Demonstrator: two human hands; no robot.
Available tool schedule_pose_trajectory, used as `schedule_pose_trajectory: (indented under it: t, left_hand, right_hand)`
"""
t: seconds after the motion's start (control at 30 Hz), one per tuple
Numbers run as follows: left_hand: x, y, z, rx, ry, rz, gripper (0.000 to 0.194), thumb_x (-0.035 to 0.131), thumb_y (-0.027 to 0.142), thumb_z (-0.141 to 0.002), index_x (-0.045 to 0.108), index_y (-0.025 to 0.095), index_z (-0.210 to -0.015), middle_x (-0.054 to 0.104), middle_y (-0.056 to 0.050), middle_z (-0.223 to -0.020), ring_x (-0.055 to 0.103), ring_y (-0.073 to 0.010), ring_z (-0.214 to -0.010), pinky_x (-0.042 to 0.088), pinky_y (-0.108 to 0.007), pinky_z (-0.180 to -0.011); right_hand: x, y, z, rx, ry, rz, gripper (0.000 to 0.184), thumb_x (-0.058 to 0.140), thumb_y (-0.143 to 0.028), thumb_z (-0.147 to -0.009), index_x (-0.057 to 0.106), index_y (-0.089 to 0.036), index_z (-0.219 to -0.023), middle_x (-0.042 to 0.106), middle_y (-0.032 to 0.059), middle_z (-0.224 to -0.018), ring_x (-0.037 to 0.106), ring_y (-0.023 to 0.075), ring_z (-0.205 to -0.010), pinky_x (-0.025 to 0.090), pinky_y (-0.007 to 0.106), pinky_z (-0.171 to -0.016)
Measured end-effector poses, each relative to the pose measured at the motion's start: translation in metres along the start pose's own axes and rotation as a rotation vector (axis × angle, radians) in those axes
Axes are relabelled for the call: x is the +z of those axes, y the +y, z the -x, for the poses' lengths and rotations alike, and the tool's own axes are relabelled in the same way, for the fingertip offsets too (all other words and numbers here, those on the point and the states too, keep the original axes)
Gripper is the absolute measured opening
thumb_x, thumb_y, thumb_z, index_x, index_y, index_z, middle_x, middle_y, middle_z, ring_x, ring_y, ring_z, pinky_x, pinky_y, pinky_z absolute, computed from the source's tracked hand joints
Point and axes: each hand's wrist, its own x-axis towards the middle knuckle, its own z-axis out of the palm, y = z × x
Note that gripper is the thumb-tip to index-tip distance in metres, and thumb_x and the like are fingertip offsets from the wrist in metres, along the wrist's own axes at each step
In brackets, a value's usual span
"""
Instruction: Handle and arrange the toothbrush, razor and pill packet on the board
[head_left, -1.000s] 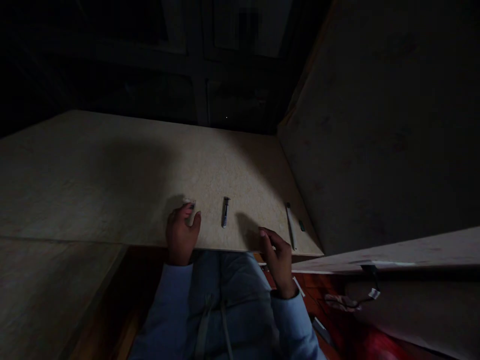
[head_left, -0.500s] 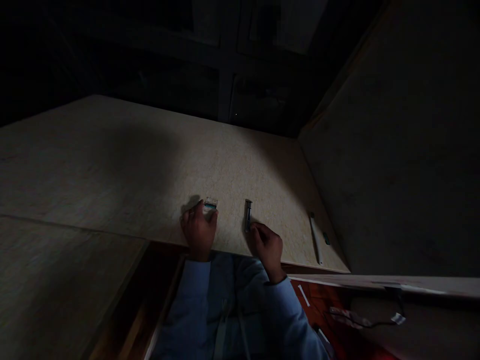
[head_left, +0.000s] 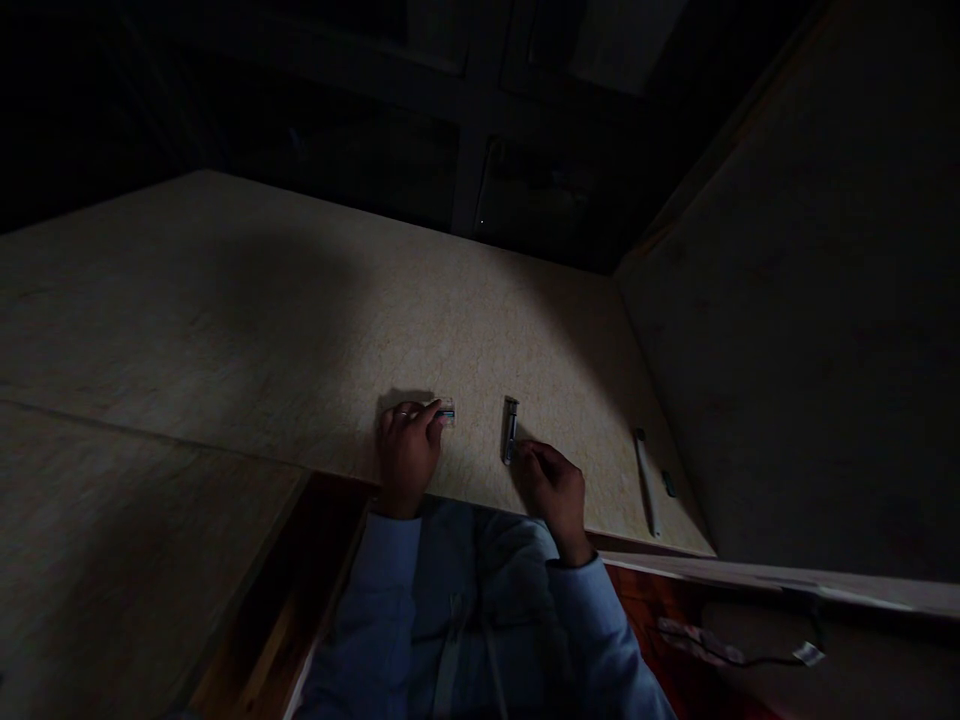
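Observation:
My left hand (head_left: pixel 409 445) is closed, thumb and fingers together at the near left side of a small clear case (head_left: pixel 450 408) with a teal strip in it. Part of that case is hidden by the fingertips. A short way to the right lies a slim dark tool (head_left: pixel 511 428) with a wider head at its far end, razor-like in shape. At its lower end, the fingertips of my right hand (head_left: pixel 553 490) are pinched against it. The dim light hides the finer detail.
Farther right on the pale table (head_left: pixel 420 300) lie a thin whitish stick (head_left: pixel 646 485) and a small dark green piece (head_left: pixel 669 484). A grey panel (head_left: pixel 810 350) rises along the right edge. Below the table is a dark cable (head_left: pixel 765 661).
My left thumb and fingers, spread around the clear case before, have come together on it. My right hand keeps its pinch at the dark tool. The whole view has shifted slightly.

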Motion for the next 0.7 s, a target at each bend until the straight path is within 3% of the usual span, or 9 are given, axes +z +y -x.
schedule_pose_trajectory:
  t: [0.13,0.27,0.53,0.7]
  left_hand:
    - [-0.005,-0.009,-0.017,0.116,-0.139,0.010,0.030,0.054,0.019,-0.091,0.079,0.025,-0.106,0.074,-0.009,-0.100,0.061,-0.0280,-0.099,0.046,-0.043,-0.093]
    - [-0.008,-0.013,-0.029,0.160,-0.187,0.057,0.027,0.056,0.014,-0.089,0.080,0.024,-0.099,0.074,-0.008,-0.098,0.063,-0.0260,-0.097,0.049,-0.041,-0.092]
    - [-0.011,-0.013,-0.035,0.157,-0.182,0.090,0.024,0.054,0.014,-0.088,0.077,0.022,-0.086,0.072,-0.008,-0.095,0.063,-0.0262,-0.096,0.051,-0.042,-0.090]
    - [-0.016,-0.003,-0.030,0.013,-0.106,0.398,0.018,0.058,0.028,-0.088,0.074,0.020,-0.088,0.076,-0.008,-0.095,0.068,-0.0247,-0.092,0.053,-0.038,-0.086]
  right_hand:
    - [-0.002,-0.001,0.003,-0.039,-0.014,-0.017,0.033,0.057,-0.045,-0.089,0.079,-0.024,-0.099,0.082,0.0059,-0.097,0.076,0.0254,-0.091,0.056,0.033,-0.082]
    - [-0.004,-0.001,0.005,-0.082,-0.036,-0.045,0.033,0.055,-0.044,-0.090,0.079,-0.022,-0.099,0.081,0.0061,-0.097,0.076,0.0247,-0.090,0.056,0.031,-0.079]
    - [-0.004,0.005,0.008,-0.088,-0.061,-0.086,0.033,0.056,-0.046,-0.094,0.079,-0.023,-0.103,0.081,0.0055,-0.099,0.075,0.0235,-0.090,0.055,0.029,-0.076]
    - [-0.003,0.007,0.008,-0.107,-0.073,-0.109,0.030,0.056,-0.042,-0.094,0.079,-0.024,-0.101,0.081,0.0049,-0.100,0.075,0.0230,-0.092,0.055,0.029,-0.079]
